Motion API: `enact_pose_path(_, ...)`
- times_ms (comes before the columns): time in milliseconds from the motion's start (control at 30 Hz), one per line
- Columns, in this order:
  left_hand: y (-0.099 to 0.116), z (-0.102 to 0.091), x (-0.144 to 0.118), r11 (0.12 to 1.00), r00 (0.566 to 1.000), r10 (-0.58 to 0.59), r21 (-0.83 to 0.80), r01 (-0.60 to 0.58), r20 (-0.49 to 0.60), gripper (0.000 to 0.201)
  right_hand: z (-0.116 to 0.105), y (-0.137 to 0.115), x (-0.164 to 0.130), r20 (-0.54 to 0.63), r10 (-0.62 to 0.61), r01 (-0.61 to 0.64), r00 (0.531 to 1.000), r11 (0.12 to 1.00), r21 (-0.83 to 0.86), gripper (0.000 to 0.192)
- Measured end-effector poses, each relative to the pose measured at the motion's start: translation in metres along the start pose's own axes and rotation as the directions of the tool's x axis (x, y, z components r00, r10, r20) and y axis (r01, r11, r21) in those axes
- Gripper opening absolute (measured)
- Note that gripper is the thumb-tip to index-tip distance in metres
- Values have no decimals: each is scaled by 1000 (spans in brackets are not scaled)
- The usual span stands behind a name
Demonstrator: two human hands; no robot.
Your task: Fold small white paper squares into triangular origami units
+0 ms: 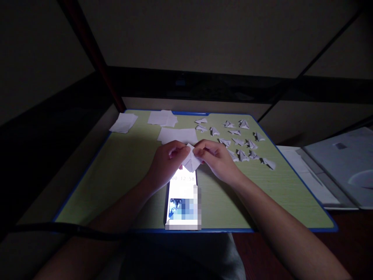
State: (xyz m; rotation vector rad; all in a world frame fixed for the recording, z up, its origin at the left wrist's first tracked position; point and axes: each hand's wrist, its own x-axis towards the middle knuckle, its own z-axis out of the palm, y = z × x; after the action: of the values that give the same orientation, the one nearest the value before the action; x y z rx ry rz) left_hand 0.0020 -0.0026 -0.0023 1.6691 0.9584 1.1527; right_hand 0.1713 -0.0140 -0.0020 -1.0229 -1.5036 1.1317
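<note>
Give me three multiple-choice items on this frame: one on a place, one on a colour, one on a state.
1. Where do the finished folded pieces lie?
A. right part of the mat
B. left part of the mat
C. on the phone

2. What colour is the rim of the mat?
A. red
B. blue
C. yellow

3. What is the state of the phone?
A. screen dark
B. face down
C. screen lit

Answers:
1. A, they cluster beyond the right hand.
2. B, a blue edge frames the green surface.
3. C, it glows beneath the paper piece that the left hand and right hand pinch.
</note>
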Motion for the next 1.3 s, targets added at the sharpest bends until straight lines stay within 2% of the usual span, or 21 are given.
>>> enact_pose_path(400,-1,2,0,1000,1000,1,4,-1,-13,17,0,2,-1,17,28,-28,999,1000,-12,26)
enact_pose_path(733,-2,-1,0,999,999,47,5,-47,2,11,-1,4,-3,51,-8,8,999,1000,0,26)
enact_pose_path(867,4,-8,2,999,999,43,-22,-42,26,12,-1,4,-2,-10,-24,24,1000,1000,6,28)
enact_pose_path(967,5,-14,3,992,994,107,-76,-104,29,7,-3,3,0,-71,-6,6,997,1000,11,28)
enact_pose_path(1033,3,-16,3,987,989,141,-91,-136,52,14,-4,1,2,-90,12,-11,996,1000,17,28)
enact_pose_path(1167,0,-15,0,990,985,137,-47,-132,109,14,-5,-1,3,-110,27,-24,994,999,29,27)
enact_pose_path(1300,2,-13,0,991,986,128,-47,-123,110,14,-6,-1,3,-103,30,-27,994,999,36,27)
